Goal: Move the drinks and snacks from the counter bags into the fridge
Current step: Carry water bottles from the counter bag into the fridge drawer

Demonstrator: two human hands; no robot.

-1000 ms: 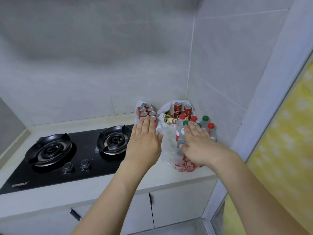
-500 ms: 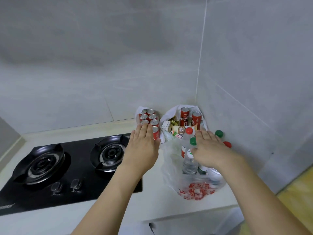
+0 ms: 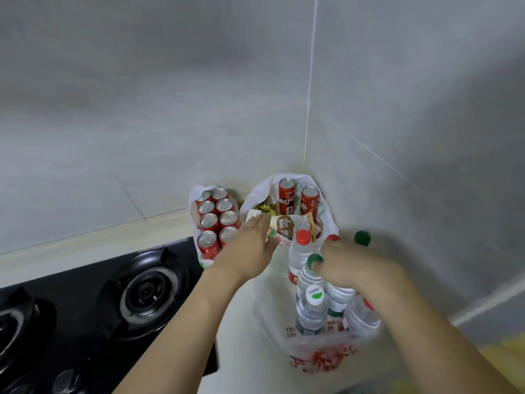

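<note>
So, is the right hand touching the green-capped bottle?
Touching. The head view shows the right hand with fingertips on the green cap of the bottle.

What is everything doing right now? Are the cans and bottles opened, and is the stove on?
Red cans: upright in a white bag, tops sealed.
Two tall red cans: upright in the middle bag.
Water bottles: upright in the clear bag, caps on.
Snack packet: lying in the middle bag.
Stove: no flame showing.
Left hand: open, reaching to the snacks.
Right hand: fingers curled over the bottle tops.
</note>
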